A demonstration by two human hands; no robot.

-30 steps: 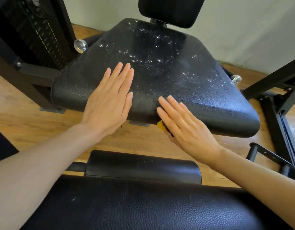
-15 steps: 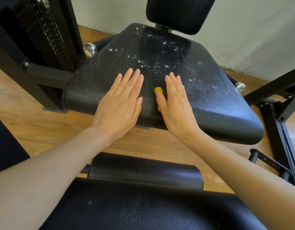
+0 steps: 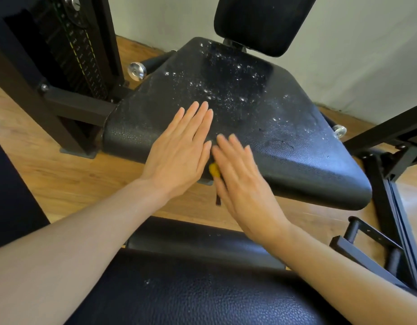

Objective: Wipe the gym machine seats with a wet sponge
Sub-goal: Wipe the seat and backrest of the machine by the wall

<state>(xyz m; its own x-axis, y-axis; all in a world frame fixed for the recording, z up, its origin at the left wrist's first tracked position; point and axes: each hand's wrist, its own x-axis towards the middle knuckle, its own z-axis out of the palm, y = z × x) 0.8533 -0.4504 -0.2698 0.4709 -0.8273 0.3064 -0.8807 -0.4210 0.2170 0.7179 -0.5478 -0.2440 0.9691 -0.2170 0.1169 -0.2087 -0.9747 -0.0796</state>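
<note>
A black padded seat [image 3: 285, 146] with white foam specks across its middle fills the view. My left hand [image 3: 181, 153] lies flat on the seat's near left part, fingers straight and together, holding nothing. My right hand [image 3: 242, 184] is blurred with motion at the seat's front edge, pressing down a yellow sponge [image 3: 214, 170]. Only a small yellow corner of the sponge shows between the two hands; the rest is hidden under the palm.
A black backrest pad [image 3: 263, 22] stands behind the seat. The weight stack [image 3: 69, 50] and black frame [image 3: 69, 106] rise at the left. More black frame bars [image 3: 390, 179] stand at the right. A second black pad [image 3: 198, 294] lies closest to me, above the wooden floor [image 3: 62, 174].
My right hand with the sponge has slid back from the middle of the seat toward its front edge. My left hand has stayed flat in about the same place.
</note>
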